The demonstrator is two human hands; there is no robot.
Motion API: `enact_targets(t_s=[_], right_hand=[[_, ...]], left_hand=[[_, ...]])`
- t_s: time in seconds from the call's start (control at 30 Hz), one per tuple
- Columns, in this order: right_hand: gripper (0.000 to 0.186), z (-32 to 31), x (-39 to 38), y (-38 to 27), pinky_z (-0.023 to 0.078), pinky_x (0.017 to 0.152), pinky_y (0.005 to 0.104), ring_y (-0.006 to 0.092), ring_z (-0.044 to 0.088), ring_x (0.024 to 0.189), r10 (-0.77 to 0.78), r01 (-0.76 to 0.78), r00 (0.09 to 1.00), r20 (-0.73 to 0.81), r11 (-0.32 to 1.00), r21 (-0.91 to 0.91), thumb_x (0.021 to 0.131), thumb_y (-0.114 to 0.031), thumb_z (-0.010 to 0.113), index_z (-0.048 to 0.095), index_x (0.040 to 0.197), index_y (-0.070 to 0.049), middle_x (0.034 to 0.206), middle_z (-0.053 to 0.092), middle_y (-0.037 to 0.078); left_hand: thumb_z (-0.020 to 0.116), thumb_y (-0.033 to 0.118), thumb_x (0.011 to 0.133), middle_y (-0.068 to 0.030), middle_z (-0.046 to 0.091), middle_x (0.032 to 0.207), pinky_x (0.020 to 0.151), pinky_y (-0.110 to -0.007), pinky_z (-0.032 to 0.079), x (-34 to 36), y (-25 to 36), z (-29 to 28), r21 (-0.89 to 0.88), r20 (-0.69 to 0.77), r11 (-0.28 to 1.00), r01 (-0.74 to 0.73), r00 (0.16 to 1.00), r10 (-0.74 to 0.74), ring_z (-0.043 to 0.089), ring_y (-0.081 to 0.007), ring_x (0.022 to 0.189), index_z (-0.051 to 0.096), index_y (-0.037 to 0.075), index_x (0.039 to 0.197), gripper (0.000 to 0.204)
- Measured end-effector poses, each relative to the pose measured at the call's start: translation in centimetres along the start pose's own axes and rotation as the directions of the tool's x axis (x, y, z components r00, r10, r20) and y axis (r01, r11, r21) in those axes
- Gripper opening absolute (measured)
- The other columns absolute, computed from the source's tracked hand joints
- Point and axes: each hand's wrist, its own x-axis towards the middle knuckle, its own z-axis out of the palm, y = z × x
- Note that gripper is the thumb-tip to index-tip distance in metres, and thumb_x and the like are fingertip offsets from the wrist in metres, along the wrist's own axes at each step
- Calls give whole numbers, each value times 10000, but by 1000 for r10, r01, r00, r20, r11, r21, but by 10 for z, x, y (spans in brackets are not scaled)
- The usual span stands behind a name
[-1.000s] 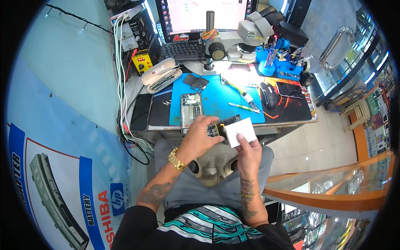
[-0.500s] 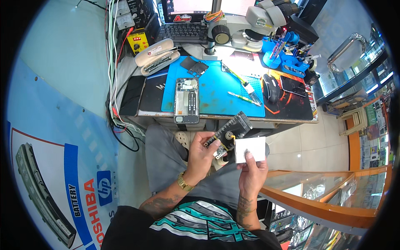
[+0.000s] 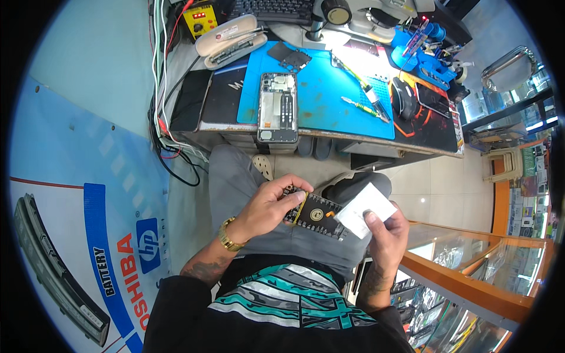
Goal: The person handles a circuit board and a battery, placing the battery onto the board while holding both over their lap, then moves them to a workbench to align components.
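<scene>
My right hand (image 3: pixel 385 235) is holding a white rectangular packet (image 3: pixel 365 210); a blue-and-white poster (image 3: pixel 112 259) is covering the left wall.

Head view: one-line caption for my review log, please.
Seated person's left hand and right hand hold a dark phone part and white card below a cluttered repair bench.

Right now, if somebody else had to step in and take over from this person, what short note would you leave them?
Left hand: holds the black part with a gold ring, over the lap.
Right hand: pinches a white sheet at the part's end; whether it is stuck to the part cannot be told.
Bench: opened phone lies on the blue mat, back off, insides showing. Two tools lie to its right.
Done: phone is open, part is in hand.
Left: part is not in the phone; phone is not closed.
</scene>
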Motion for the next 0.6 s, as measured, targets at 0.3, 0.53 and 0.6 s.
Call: enact_targets(t_s=[0.3, 0.53, 0.6], right_hand=[[190, 17, 2, 36, 484, 763, 244, 105, 609, 850, 157, -156, 988, 11, 973, 171, 915, -83, 608, 547, 1071, 6, 972, 647, 71], [179, 32, 4, 38, 489, 774, 256, 107, 609, 846, 156, -143, 986, -68, 976, 162, 934, -81, 578, 534, 1077, 18, 963, 643, 77], [181, 32, 4, 38, 487, 777, 254, 108, 609, 848, 161, -152, 986, -52, 977, 151, 933, -81, 581, 536, 1076, 19, 963, 643, 76]], left_hand=[[494, 156, 932, 30, 548, 736, 468, -215, 367, -9, -15, -1, 9, 12, 997, 80, 997, -80, 460, -18, 562, 580, 45, 1003, 157], [508, 152, 904, 15, 563, 741, 463, -221, 375, -10, -16, 0, -60, -3, 985, 161, 987, -161, 476, -32, 557, 580, 42, 974, 148], [523, 156, 896, 10, 568, 744, 474, -223, 380, -9, -18, -1, -34, -9, 989, 143, 990, -143, 479, -34, 564, 581, 40, 975, 153]])
